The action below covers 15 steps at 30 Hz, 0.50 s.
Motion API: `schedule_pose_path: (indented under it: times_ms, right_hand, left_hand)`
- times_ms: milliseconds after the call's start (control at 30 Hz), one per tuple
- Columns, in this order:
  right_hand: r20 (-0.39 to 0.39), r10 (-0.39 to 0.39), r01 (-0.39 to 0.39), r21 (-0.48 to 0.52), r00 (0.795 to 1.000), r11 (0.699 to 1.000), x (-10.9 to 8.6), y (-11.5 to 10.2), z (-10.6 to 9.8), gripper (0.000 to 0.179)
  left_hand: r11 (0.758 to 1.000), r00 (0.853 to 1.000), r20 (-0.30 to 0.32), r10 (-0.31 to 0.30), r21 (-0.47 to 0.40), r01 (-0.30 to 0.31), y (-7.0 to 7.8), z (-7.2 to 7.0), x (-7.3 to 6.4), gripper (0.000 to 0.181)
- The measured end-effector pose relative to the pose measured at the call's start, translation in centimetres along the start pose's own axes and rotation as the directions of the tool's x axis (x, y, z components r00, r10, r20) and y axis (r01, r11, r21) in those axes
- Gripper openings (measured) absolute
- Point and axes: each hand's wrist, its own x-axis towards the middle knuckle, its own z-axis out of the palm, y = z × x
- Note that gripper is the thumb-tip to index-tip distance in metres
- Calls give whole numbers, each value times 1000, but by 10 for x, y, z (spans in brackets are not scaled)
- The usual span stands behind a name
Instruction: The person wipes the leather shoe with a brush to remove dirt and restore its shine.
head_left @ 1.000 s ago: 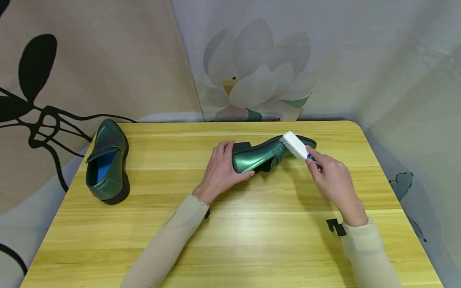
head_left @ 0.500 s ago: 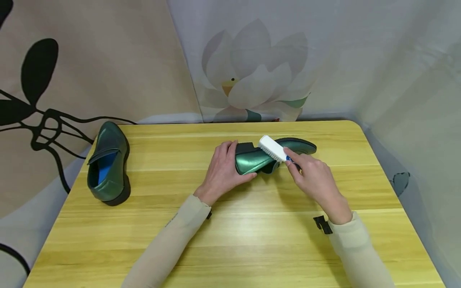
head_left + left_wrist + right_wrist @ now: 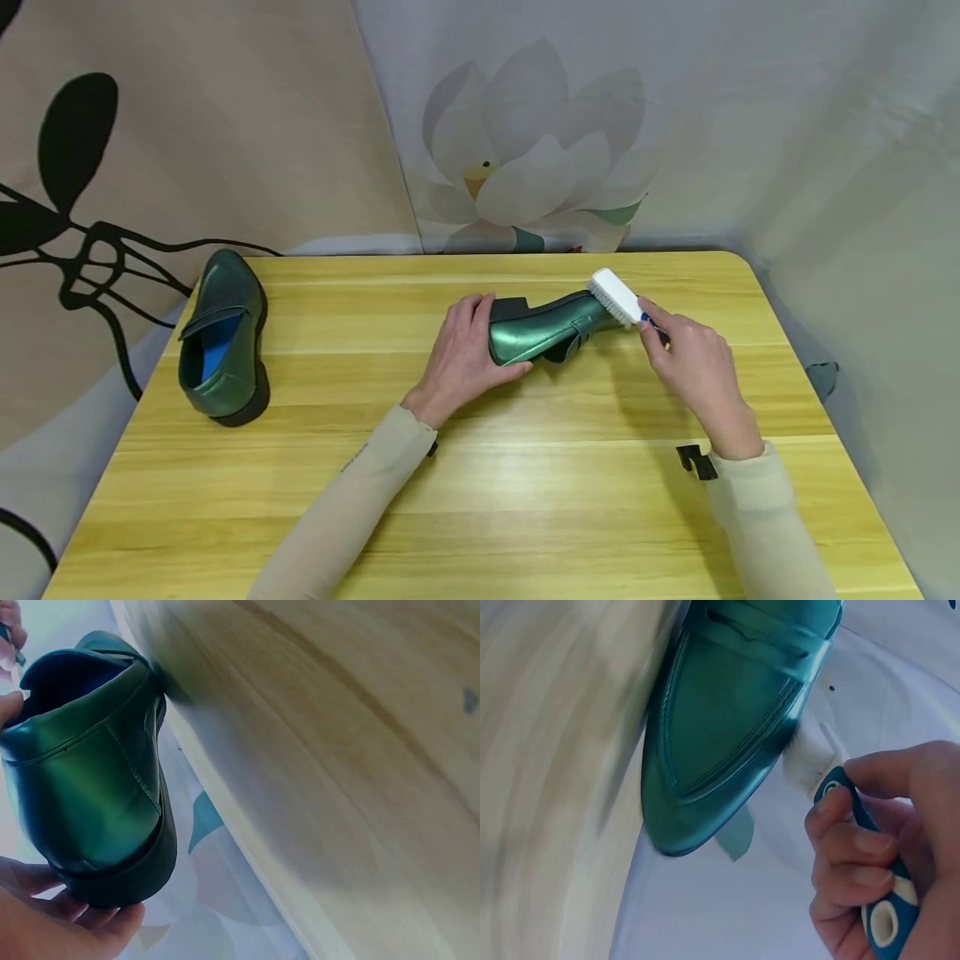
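A shiny green loafer (image 3: 536,329) lies on its side at the back of the table, heel toward my left hand (image 3: 465,354). That hand grips the heel end, with fingers under the dark heel and the thumb at the opening in the left wrist view, where the back of the loafer (image 3: 82,787) shows. My right hand (image 3: 690,358) holds a white scrubbing brush (image 3: 617,296) with a blue and white handle. The bristles touch the loafer's side near the toe, as the right wrist view also shows beside the loafer's upper (image 3: 727,712). In the head view the brush hides the toe.
A second green loafer (image 3: 225,337) with a blue insole stands upright at the table's left edge. The wooden table (image 3: 480,508) ends at the back against a curtain (image 3: 697,125) with a printed flower. Black branch shapes (image 3: 90,250) appear at the left.
The brush in my right hand slid left along the loafer toward the heel, then back right to the toe end. My left hand stays on the heel with little movement.
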Motion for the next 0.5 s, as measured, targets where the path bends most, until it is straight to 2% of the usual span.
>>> schedule_pose_path:
  times_ms: [133, 300, 500]
  right_hand:
    - [53, -33, 34, -16, 998, 999, 2, -11, 2, 40]
    - [100, -141, 141, 11, 985, 990, 4, -36, 11, 40]
    - [68, -254, 248, 85, 965, 965, 3, -64, 27, 39]
  left_hand:
    - [999, 999, -15, 35, 31, -35, 1, -1, 1, 112]
    - [995, 997, -24, 72, 67, -70, 4, -2, 1, 111]
    - [994, 995, -43, 89, 62, -86, 5, -1, 0, 109]
